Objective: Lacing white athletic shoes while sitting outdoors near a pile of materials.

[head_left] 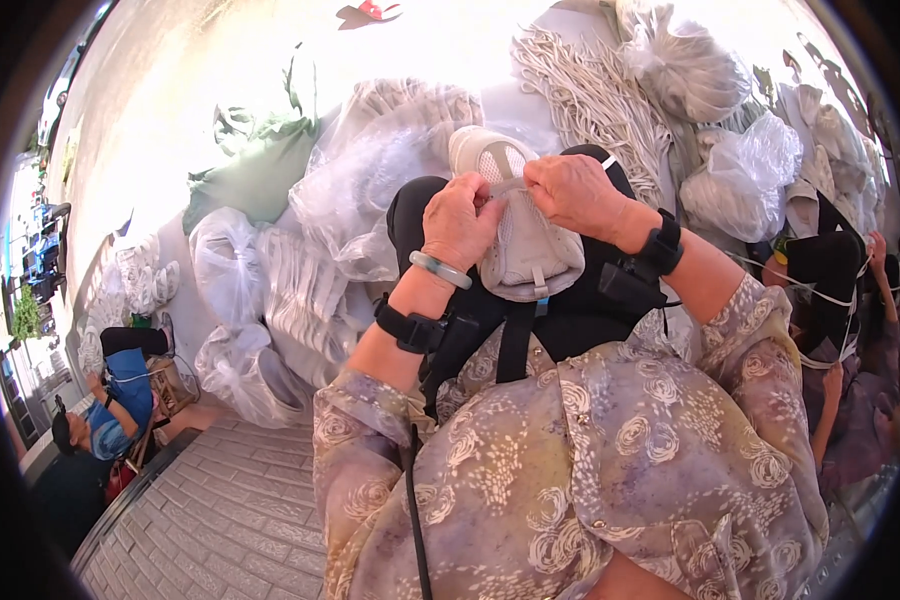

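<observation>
Both hands, the left hand [462,222] and right hand [576,194], pinch a white lace [507,185] across the pale sneaker [526,245] resting between them on the lap, where a slackened grip could let it slip free.

Harsh sun from upper left, ground [220,60] blown out white. Glare on plastic bags [370,190]. Lap in soft shade. Fisheye bends edges, black rim, corners blurred.

plastic bags [370,190] & cord pile [590,90] crowd ahead; brick floor [230,510] left open.
</observation>
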Demonstrator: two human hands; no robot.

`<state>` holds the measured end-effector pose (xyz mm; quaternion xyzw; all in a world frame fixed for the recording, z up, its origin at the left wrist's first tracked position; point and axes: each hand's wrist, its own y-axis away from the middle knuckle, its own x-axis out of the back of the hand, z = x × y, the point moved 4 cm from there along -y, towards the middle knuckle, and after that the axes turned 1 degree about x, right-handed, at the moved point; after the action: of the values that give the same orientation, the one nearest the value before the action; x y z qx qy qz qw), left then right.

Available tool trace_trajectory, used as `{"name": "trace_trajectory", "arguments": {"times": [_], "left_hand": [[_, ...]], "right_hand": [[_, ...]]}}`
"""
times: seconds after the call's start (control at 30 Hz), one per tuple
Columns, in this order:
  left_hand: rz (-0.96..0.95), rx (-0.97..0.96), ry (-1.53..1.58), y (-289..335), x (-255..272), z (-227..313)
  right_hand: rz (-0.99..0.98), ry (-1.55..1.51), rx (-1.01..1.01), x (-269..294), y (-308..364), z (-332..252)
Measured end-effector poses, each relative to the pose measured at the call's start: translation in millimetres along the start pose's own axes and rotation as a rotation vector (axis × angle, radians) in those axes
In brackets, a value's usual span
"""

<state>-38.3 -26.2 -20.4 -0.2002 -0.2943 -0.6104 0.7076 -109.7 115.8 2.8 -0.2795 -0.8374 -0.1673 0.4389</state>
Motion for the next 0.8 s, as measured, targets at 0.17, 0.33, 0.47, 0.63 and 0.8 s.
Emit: {"name": "trace_trajectory", "arguments": {"times": [0.17, 0.33, 0.47, 0.63, 0.8], "left_hand": [[-0.018, 0.02, 0.04, -1, -2, -2], [-0.068, 0.064, 0.062, -3, -3, -4], [-0.117, 0.05, 0.026, -6, -2, -2], [-0.137, 0.039, 0.04, -9, -3, -4], [-0.149, 0.031, 0.099, -7, 0, -7]], "right_hand": [[-0.057, 0.028, 0.029, -1, -5, 5], [-0.174, 0.068, 0.042, -1, -16, 5], [-0.319, 0.122, 0.09, -3, -27, 1], [-0.348, -0.142, 0.112, -8, -30, 20], [-0.418, -0.494, -0.018, -10, -26, 22]]}}
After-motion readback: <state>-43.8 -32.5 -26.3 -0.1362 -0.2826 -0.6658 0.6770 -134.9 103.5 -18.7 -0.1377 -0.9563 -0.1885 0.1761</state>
